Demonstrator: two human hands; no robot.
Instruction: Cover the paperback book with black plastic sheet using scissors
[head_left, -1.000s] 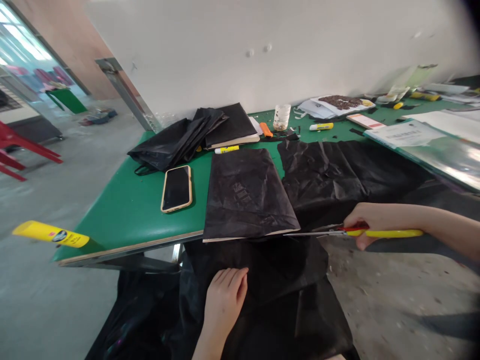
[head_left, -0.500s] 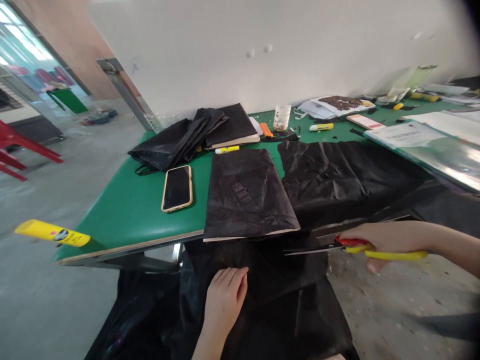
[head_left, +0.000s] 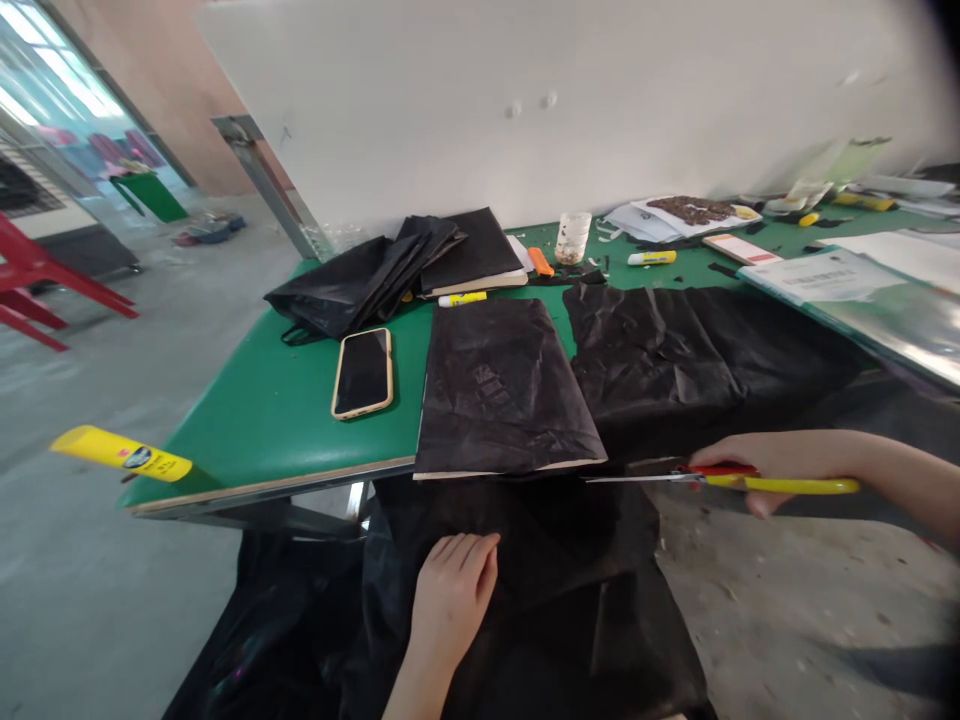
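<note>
My right hand (head_left: pixel 780 458) grips scissors (head_left: pixel 814 487) with red and yellow handles. Their blades point left, nearly closed, just below the right front corner of a black-wrapped book (head_left: pixel 510 390) at the table's front edge. My left hand (head_left: pixel 457 580) is closed, fingers curled, on a large black sheet (head_left: pixel 547 600) that hangs below the table and spreads over my lap. Its fingertips and the exact pinch are hidden. To the right of the book lies a wrinkled black sheet piece (head_left: pixel 660 350), running off over the edge towards the scissors.
A phone (head_left: pixel 363 374) lies on the green tabletop (head_left: pixel 277 420). A yellow glue tube (head_left: pixel 124 453) projects past the left corner. Behind are a folded black bag (head_left: pixel 352 280), another black-covered book (head_left: pixel 476 245), a glue stick (head_left: pixel 463 299) and a plastic cup (head_left: pixel 574 238). Clear folders (head_left: pixel 862 290) lie right.
The scissors have risen towards the table edge, and their blades have come closer together. My left hand stays on the black sheet. The whole view has shifted slightly.
</note>
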